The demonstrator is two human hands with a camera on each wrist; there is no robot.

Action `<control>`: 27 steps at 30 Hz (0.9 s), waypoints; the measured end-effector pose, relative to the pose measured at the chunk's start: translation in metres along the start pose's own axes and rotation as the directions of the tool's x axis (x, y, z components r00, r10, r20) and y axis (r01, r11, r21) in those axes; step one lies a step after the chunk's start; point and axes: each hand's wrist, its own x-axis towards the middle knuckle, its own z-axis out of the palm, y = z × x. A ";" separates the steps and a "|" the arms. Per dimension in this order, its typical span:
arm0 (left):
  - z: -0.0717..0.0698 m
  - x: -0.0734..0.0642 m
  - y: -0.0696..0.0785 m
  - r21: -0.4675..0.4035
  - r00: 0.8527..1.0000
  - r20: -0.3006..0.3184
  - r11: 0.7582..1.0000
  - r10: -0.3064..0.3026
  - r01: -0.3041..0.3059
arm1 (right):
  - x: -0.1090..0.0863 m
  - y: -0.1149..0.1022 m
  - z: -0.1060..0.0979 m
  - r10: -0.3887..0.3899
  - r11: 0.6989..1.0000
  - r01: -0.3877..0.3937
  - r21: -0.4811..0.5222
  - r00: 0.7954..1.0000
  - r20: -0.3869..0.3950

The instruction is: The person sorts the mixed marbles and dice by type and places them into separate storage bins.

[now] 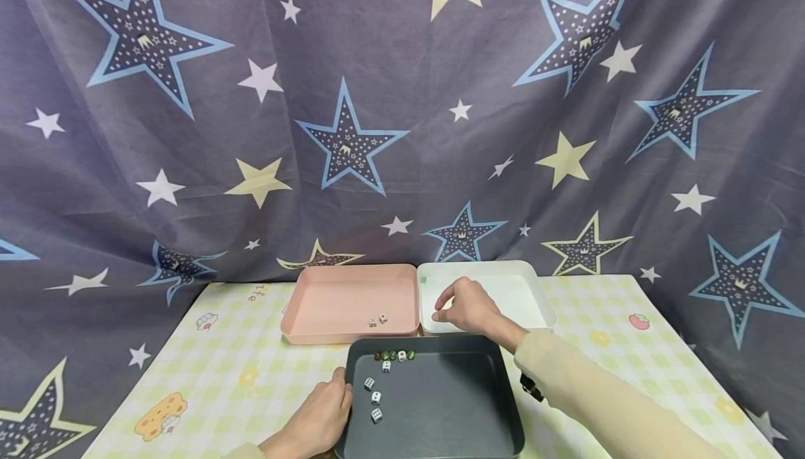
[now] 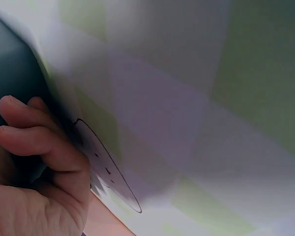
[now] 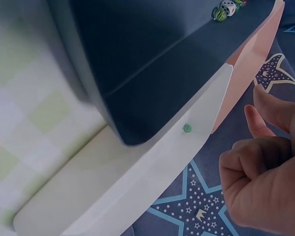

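Green marble (image 1: 423,279) lies left of right hand (image 1: 468,304).

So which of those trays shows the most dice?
The dark tray, in front: five dice show there, against two in the pink tray and none visible in the white tray.

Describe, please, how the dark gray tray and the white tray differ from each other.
The dark gray tray is much darker than the white tray. The dark gray tray lies nearer the person; the white tray lies beyond it. The dark gray tray holds several dice and marbles, while the white tray shows only one green marble. Both have rounded corners and raised rims.
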 end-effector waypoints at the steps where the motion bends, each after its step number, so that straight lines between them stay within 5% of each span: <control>1: 0.000 0.000 0.000 -0.002 1.000 -0.002 1.000 0.001 -0.001 | 0.000 0.000 0.001 -0.003 1.000 0.003 0.000 1.000 0.002; 27: 0.000 0.000 -0.001 -0.012 1.000 0.003 1.000 0.011 -0.011 | -0.022 -0.013 0.018 -0.094 0.995 0.090 0.051 0.992 0.080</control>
